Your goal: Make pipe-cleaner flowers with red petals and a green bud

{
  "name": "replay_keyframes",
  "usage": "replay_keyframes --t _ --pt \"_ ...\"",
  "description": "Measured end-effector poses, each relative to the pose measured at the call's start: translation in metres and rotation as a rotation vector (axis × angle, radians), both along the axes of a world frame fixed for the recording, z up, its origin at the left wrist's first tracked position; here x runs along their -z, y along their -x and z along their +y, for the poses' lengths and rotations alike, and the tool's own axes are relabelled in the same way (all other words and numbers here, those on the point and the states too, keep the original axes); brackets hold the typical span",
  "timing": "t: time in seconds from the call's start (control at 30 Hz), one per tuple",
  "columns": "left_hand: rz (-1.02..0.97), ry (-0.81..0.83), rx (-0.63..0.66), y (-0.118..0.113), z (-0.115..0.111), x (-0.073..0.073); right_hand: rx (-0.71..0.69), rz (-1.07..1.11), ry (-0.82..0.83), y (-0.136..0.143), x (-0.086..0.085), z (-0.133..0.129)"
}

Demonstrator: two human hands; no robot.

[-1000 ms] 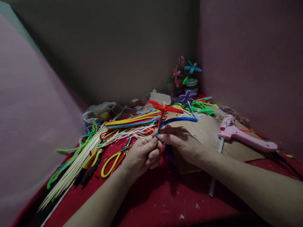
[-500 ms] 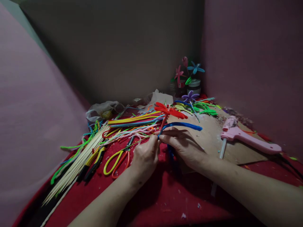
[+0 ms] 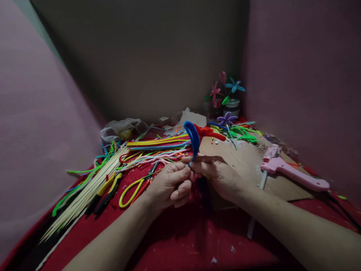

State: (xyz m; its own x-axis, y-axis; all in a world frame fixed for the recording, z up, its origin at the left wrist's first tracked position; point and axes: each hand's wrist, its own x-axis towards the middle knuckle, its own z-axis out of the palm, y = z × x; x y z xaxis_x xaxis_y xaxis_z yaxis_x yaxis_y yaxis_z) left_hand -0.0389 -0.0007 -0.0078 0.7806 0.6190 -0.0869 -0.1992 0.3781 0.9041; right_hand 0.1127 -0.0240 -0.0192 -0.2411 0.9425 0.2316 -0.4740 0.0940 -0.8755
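A red pipe-cleaner flower (image 3: 209, 132) is held up by its stem over the table, its petals tilted to the right. Against the stem stands a blue pipe cleaner (image 3: 193, 138), bent in a loop that leans left. Where the two meet, my left hand (image 3: 172, 183) pinches the blue pipe cleaner with thumb and fingertips. My right hand (image 3: 219, 171) is closed around the flower's stem from the other side. The fingers hide most of the joint between them.
Scissors (image 3: 132, 192), pliers (image 3: 105, 194) and a bundle of wooden sticks (image 3: 84, 199) lie left. Behind are loose pipe cleaners (image 3: 158, 143). On the right a pink glue gun (image 3: 296, 173) rests on cardboard (image 3: 242, 162); finished flowers (image 3: 235, 86) stand at the back.
The blue pipe cleaner, pointing right before, now stands up and leans left in front of the red flower. My left hand has turned, its fingers loosening from a fist. The view shifted slightly.
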Motion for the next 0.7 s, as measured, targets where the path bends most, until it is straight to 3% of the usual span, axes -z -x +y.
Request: replay_keyframes --t 0.13,0.27,0.37,0.57,0.7 --pt "-0.131 0.146 0.155 0.004 0.003 0.004 -0.041 -0.01 -0.024 0.0 -0.001 -0.001" --pt "-0.115 0.118 0.144 0.003 0.003 0.005 0.041 -0.038 -0.042 0.0 0.002 0.0" --pt "-0.053 0.044 0.033 -0.001 0.001 0.005 0.11 -0.043 0.003 0.0 0.003 0.001" --pt "0.261 -0.251 -0.359 -0.014 -0.008 0.004 0.172 -0.094 0.047 0.0 0.002 0.001" --pt "0.272 -0.357 -0.458 -0.018 -0.01 0.003 0.182 -0.137 0.027 0.0 0.003 0.0"
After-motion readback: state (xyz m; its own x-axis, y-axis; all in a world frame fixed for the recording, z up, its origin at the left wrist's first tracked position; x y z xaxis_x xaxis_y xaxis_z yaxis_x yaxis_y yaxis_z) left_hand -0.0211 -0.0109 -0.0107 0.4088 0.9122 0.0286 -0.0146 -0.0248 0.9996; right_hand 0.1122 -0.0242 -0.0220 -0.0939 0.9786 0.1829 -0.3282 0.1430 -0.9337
